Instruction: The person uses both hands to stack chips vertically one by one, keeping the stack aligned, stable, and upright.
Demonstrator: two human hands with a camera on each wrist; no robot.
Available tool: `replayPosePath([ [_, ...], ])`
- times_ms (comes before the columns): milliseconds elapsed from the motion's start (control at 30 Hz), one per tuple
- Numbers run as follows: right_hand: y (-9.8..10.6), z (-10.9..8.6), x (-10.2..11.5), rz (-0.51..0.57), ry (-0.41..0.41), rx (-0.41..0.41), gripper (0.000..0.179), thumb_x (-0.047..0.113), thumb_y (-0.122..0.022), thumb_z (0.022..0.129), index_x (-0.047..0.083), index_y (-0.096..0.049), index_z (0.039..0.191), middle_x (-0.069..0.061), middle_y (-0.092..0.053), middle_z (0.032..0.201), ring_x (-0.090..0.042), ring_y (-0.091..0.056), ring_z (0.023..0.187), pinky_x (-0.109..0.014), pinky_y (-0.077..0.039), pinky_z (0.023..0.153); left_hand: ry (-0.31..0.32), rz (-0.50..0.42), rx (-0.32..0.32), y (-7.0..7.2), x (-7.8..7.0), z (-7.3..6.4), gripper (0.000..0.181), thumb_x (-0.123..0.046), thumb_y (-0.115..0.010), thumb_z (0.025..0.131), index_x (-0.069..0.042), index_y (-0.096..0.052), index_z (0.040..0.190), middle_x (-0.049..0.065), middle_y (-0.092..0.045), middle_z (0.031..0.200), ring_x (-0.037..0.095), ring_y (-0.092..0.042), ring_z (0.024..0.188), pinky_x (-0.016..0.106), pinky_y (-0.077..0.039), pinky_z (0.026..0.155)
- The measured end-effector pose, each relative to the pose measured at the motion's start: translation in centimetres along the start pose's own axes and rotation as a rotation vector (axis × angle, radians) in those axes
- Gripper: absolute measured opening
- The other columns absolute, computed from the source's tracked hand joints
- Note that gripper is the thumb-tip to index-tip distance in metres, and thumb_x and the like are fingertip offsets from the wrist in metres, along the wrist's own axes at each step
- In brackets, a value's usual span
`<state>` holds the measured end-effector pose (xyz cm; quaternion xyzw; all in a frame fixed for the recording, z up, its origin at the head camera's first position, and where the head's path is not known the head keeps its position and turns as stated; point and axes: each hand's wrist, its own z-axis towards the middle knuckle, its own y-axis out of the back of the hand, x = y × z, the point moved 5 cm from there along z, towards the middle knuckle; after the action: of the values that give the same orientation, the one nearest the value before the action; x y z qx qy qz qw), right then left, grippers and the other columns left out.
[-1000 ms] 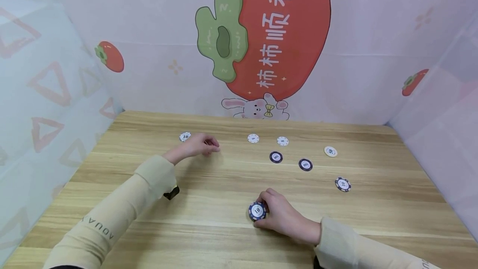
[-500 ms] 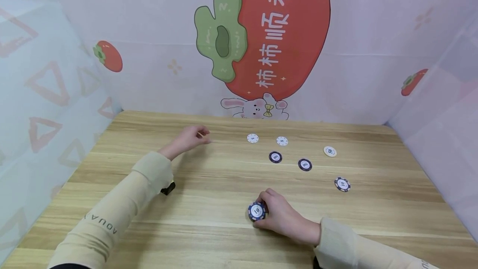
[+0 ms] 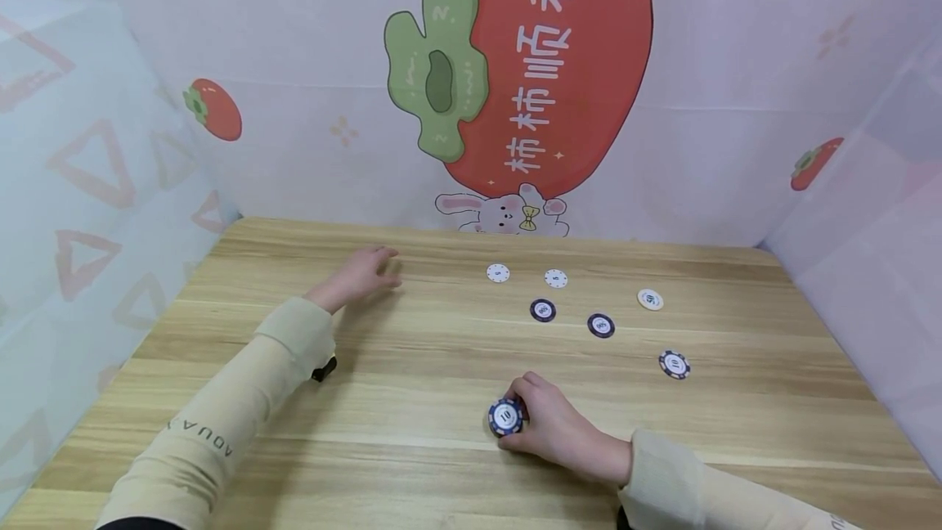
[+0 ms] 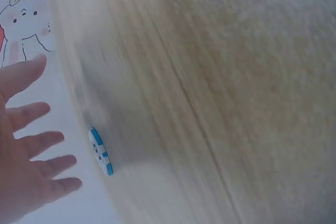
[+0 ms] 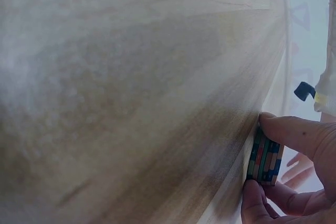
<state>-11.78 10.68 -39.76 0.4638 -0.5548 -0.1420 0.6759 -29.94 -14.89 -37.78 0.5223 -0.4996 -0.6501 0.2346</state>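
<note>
My right hand [image 3: 555, 428] pinches a short stack of poker chips [image 3: 505, 416] near the front middle of the table. A blue chip marked 10 tops the stack, and green, red and blue edges show in the right wrist view's chip stack [image 5: 264, 157]. At the table's back left, my left hand [image 3: 358, 276] holds nothing, its fingers extended and spread. In the left wrist view, a light-blue-and-white chip [image 4: 101, 151] lies flat on the wood beside the fingertips [image 4: 68, 183]. From the head view that chip is hidden by the hand.
Two white chips marked 5 [image 3: 498, 273] lie toward the table's back. Closer in are two dark 500 chips [image 3: 543, 310]. To the right are a cream 50 chip [image 3: 651, 299] and a dark-blue 10 chip [image 3: 675, 365]. A patterned curtain [image 3: 316, 162] stands behind the wooden table [image 3: 412, 448].
My left hand has moved left, over the chip that showed beside it a second ago, and its fingers have spread. The right hand and its stack stay in place.
</note>
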Motion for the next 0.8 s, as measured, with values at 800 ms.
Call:
replayPosePath([
  [800, -0.1, 0.0, 0.0, 0.012, 0.003, -0.008, 0.039, 0.016, -0.082, 0.063, 0.006, -0.056, 0.091, 0.003, -0.048, 0.085, -0.009, -0.050, 0.077, -0.022, -0.046, 0.067, 0.062, 0.202, 0.111, -0.7, 0.6, -0.9, 0.033, -0.002, -0.036, 0.094, 0.013, -0.045, 0.122, 0.033, -0.043, 0.126, 0.045, -0.038, 0.119, 0.050, -0.031, 0.100],
])
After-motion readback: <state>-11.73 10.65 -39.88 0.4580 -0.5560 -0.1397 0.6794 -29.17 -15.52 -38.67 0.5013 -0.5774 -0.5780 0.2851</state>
